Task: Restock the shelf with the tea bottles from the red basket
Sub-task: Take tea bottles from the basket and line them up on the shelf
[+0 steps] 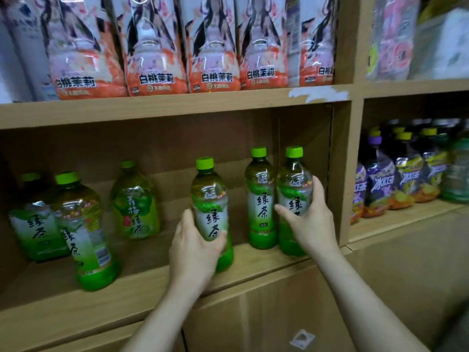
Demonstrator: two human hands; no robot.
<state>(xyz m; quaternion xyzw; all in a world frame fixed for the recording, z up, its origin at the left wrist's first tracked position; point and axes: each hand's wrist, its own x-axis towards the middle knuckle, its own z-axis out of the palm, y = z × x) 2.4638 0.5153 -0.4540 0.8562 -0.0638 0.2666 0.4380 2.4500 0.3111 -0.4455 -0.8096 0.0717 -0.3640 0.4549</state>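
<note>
Green-capped clear plastic, yellow-green tea, white-and-green label: same on both. My left hand (195,247) curled round the centre bottle (212,199) near the wooden shelf's (152,283) front edge. Right hand (309,224) gripped the right-end bottle (294,181), touching the neighbour bottle (260,199).

6 green tea btls (261,199), 5 peach btls (213,47).

Pale wood cabinet doors (266,308) below, chipped veneer (322,94) on the upper board (177,110).
</note>
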